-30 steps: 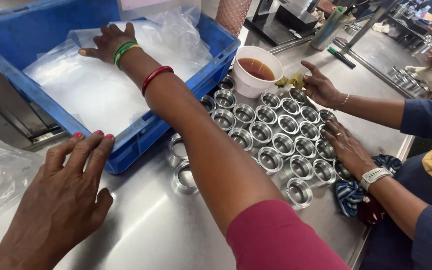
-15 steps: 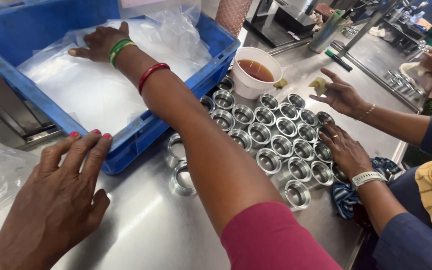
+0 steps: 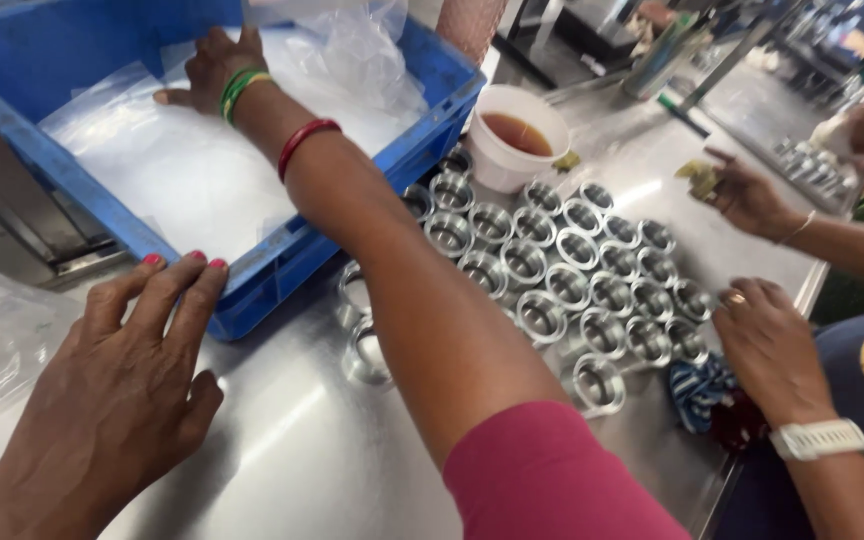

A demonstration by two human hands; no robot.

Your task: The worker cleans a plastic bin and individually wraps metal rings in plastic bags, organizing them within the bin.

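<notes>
Upper left of the frame: our right hand (image 3: 214, 68) is deep in the blue crate (image 3: 282, 270), palm down and fingers spread on the clear plastic (image 3: 182, 180) lining it. It presses rather than grips, as far as we can see. Lower left, our left hand (image 3: 122, 390) lies flat and open on the steel table (image 3: 282, 450), fingertips against the crate's near rim, holding nothing.

We judge this to be the liner being smoothed down. Any next move needs the crate steadied and a reach clear of the metal rings (image 3: 542, 315) packed at centre right, beside the white cup (image 3: 517, 135) of brown liquid.

Our forearm hides several rings. The right fingertips run close to the top edge, so a pinch can't be ruled out. A co-worker's hand (image 3: 767, 345) rests at the right; the small thing in their other hand (image 3: 742, 195) is hard to make out.
</notes>
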